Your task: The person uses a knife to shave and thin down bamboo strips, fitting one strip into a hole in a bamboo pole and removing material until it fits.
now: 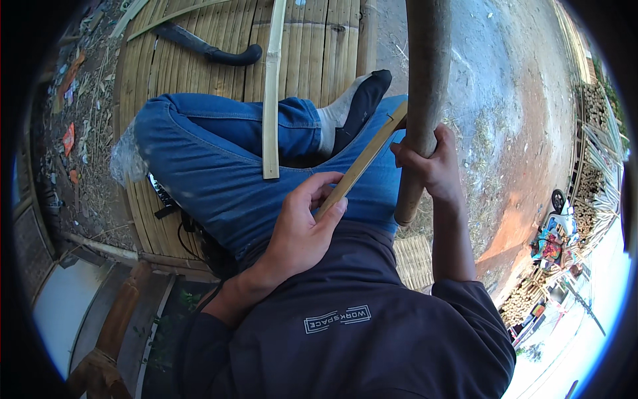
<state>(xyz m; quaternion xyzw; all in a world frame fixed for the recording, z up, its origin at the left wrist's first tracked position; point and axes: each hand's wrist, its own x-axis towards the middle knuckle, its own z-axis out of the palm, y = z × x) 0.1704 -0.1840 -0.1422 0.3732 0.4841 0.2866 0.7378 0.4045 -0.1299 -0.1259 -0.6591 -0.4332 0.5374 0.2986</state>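
Observation:
I sit cross-legged in blue jeans on a bamboo slat platform (319, 46). My left hand (302, 229) pinches the near end of a thin bamboo strip (362, 163) that slants up to the right. My right hand (432, 163) is wrapped around a thick bamboo pole (425, 80), and the strip's far end meets the pole at that hand. A longer pale bamboo strip (271, 93) lies across my knee, untouched.
A dark curved-handled knife (209, 50) lies on the platform ahead of my knee. Bare dirt ground (505, 100) spreads to the right. Stacked bamboo poles (595, 133) line the far right, with a parked motorbike (555, 229) beside them.

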